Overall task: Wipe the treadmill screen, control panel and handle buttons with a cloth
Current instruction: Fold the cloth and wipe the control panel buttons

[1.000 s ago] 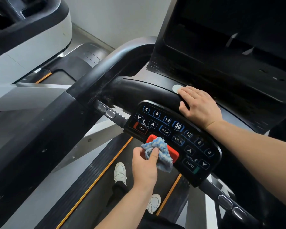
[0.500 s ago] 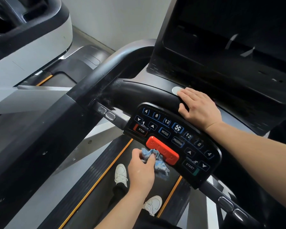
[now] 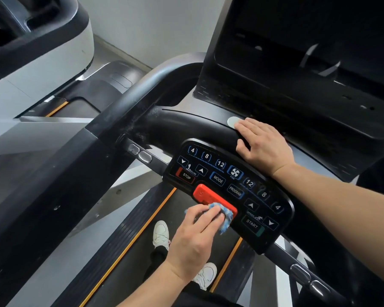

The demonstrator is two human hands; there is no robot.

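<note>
Our left hand (image 3: 193, 242) pinches the cloth (image 3: 223, 214) against the red button (image 3: 211, 199) on the control panel (image 3: 228, 187); our right hand (image 3: 264, 145) lies flat on the handlebar (image 3: 182, 127).

Left hand (image 3: 194, 242) reaching up from the lower edge, forearm bare and angled toward the upper right, back of the hand facing the camera. Fingers (image 3: 206, 218) curling forward and pinching a small bunched blue cloth (image 3: 225, 214), thumb tucked beneath and out of sight. Right hand (image 3: 264, 145) lying palm down, fingers straight and close together, pointing toward the upper left, thumb spread slightly to the side. Right forearm bare, stretching in from the right edge, wrist nearly level with the hand.
</note>
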